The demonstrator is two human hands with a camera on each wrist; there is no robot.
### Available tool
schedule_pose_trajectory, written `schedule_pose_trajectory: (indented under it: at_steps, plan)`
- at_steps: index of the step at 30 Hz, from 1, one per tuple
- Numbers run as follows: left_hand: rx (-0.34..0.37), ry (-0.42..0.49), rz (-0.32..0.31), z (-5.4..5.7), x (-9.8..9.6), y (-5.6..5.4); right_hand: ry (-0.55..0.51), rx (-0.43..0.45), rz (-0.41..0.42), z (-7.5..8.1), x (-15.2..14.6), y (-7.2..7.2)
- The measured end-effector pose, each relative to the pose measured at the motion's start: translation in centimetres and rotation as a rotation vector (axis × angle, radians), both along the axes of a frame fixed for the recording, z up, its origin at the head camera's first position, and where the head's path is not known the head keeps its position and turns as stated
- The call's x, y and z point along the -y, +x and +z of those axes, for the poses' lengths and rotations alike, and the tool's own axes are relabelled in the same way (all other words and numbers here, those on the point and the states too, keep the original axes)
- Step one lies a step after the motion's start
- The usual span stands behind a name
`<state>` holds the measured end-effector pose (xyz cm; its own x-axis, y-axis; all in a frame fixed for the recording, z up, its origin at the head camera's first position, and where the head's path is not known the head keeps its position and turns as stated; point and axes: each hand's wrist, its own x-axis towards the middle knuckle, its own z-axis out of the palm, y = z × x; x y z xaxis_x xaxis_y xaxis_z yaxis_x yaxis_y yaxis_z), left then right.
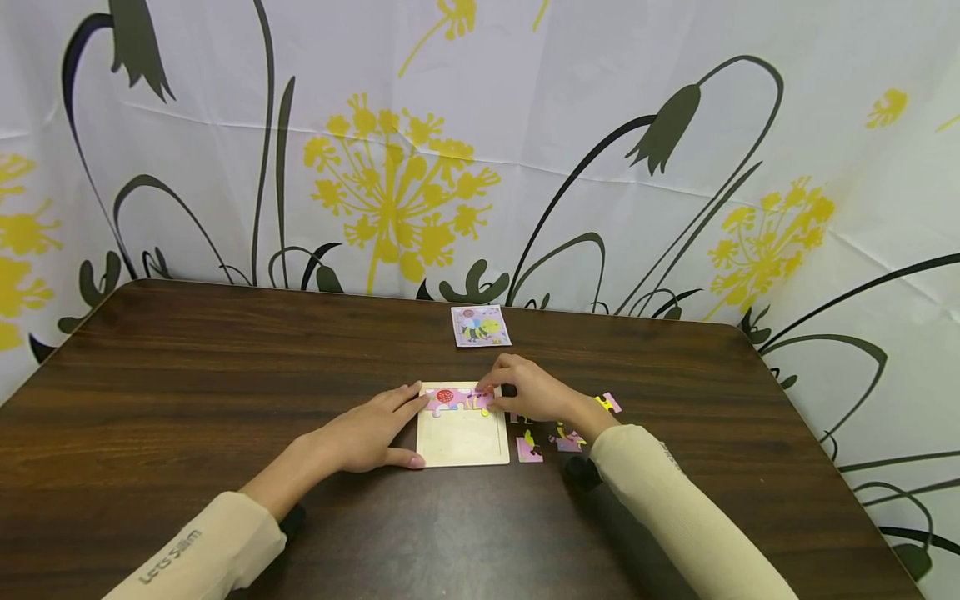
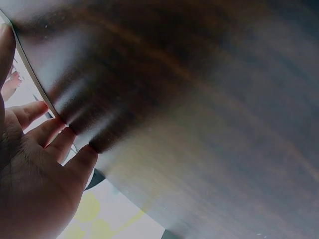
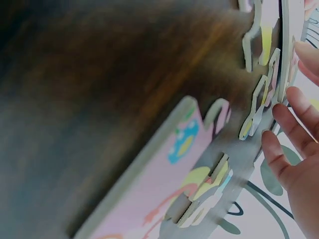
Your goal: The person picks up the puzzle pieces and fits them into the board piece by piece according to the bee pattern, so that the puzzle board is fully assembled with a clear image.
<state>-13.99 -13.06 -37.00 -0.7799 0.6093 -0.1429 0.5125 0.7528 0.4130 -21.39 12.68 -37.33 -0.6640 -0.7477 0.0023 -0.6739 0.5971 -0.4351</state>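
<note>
A light wooden puzzle tray (image 1: 459,442) lies on the table, with pink pieces (image 1: 453,397) along its top edge. My left hand (image 1: 375,429) rests at the tray's left side, its fingers extended to the upper left and its thumb at the lower left corner. At the top right of the tray, my right hand (image 1: 534,392) pinches a pink puzzle piece (image 1: 483,401) between thumb and fingers; the hand partly hides it. Beside the tray lie loose puzzle pieces, such as a pink one (image 1: 529,450) and another with yellow (image 1: 570,440).
A square picture card (image 1: 481,326) with a printed scene lies behind the tray. Another loose piece (image 1: 609,402) lies beyond the right wrist. The dark wooden table (image 1: 225,375) ends at a flower-patterned cloth (image 1: 562,167) hanging behind it.
</note>
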Motion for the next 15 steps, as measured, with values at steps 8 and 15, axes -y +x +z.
schedule_pose_trajectory:
  at_steps: [8,15]
  plan:
    - [0.001,-0.001,-0.001,0.04,0.02,0.0,0.009,-0.011,-0.01,-0.18,-0.11,0.05]
    - [0.004,-0.004,0.004,0.01,0.04,-0.02,0.01,-0.017,-0.012,-0.28,-0.11,0.12]
